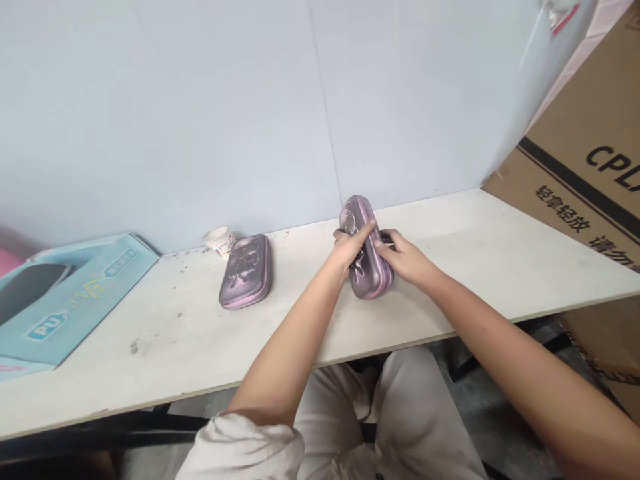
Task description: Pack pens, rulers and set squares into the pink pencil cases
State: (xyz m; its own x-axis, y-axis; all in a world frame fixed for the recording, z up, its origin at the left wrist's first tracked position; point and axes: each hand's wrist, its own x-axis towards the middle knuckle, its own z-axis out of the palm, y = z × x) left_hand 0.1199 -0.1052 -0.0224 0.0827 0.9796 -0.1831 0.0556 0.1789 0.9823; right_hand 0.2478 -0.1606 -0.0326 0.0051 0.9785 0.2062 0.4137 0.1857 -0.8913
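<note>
Head view: left hand [350, 248] and right hand [406, 259] both have fingers wrapped around a purple zip case [364, 257] standing on edge on the white table [500, 253], a second purple case [246, 271] lying flat well to the left, beside a small cup [219, 239].

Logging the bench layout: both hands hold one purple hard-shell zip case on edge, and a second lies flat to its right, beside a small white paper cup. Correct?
One error: the second purple hard-shell zip case lies flat to the left of the held case, not its right, beside the small white paper cup. The head view shows this.
</note>
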